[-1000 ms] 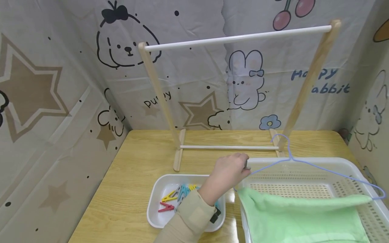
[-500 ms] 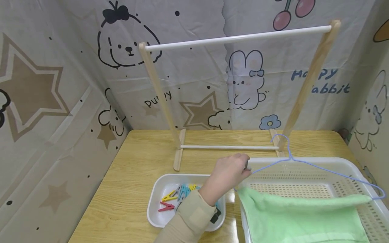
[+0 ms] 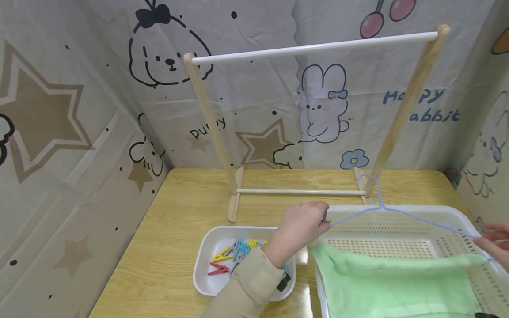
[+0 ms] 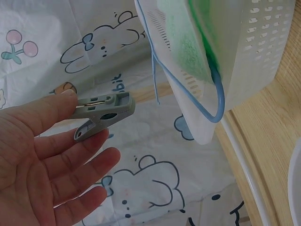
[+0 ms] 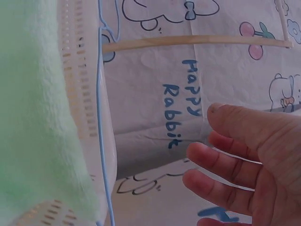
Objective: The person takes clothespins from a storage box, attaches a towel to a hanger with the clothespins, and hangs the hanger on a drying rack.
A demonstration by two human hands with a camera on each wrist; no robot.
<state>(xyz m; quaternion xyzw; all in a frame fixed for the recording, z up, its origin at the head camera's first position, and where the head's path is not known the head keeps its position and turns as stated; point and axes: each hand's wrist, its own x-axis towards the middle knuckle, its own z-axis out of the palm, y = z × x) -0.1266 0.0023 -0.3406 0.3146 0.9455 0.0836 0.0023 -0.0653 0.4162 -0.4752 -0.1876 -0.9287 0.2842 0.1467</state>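
A grey clothespin (image 4: 106, 110) is pinched between thumb and fingers of my left hand (image 3: 300, 227), which hovers by the left corner of a white laundry basket (image 3: 445, 213). Over the basket lies a light green towel (image 3: 397, 282) on a blue clothes hanger (image 3: 421, 217), whose hook points toward the back. My right hand (image 3: 495, 243) is at the right edge of the head view, beside the hanger's right arm. In the right wrist view its fingers are spread and slightly bent, with nothing between them and a gap to the hanger.
A white tray (image 3: 204, 287) left of the basket holds several coloured clothespins, including a red clothespin (image 3: 218, 268); my left forearm crosses above it. Behind stands a wooden rack with a white top bar (image 3: 318, 47) and a lower bar (image 3: 300, 191). Printed cloth walls surround the table (image 3: 151, 265).
My right hand has come into the head view from the right, beside the hanger. My left hand stays almost still with the clothespin. The head view has shifted slightly.
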